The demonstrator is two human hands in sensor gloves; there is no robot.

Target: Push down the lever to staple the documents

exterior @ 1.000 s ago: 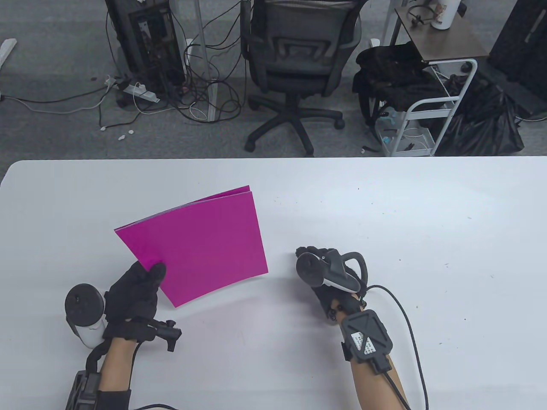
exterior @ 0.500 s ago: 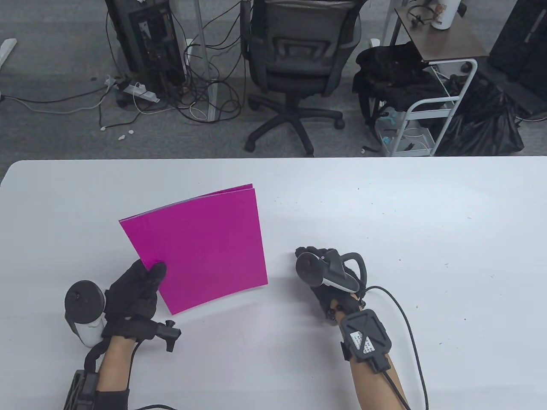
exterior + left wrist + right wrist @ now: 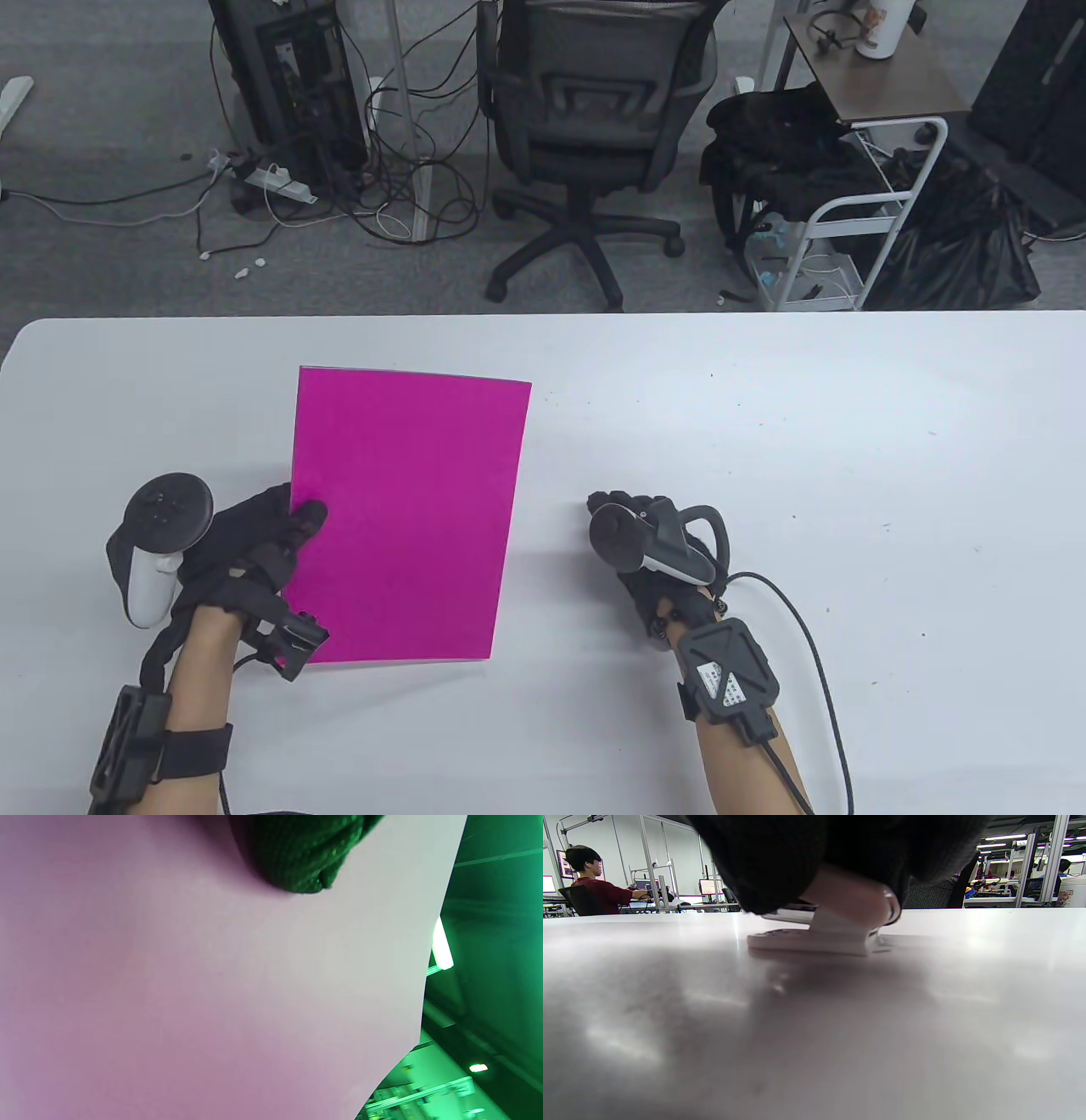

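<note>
A stack of magenta documents (image 3: 407, 509) is in the left half of the white table (image 3: 848, 441). My left hand (image 3: 297, 519) pinches its left edge, thumb on top. The stack looks lifted off the table. In the left wrist view the paper (image 3: 212, 984) fills the frame, with a gloved fingertip (image 3: 297, 853) on it. My right hand (image 3: 615, 503) lies right of the paper, over a pale stapler that the hand hides in the table view. In the right wrist view the stapler (image 3: 818, 938) stands on the table with my hand gripping its top.
An office chair (image 3: 585, 127), a white cart (image 3: 848, 229) and floor cables (image 3: 339, 195) stand beyond the table's far edge. A cable (image 3: 814, 645) runs from my right wrist over the table.
My left hand has turned and swung the magenta stack from a slant to nearly square with the table, its lower edge now nearer me. The right hand has stayed on the stapler.
</note>
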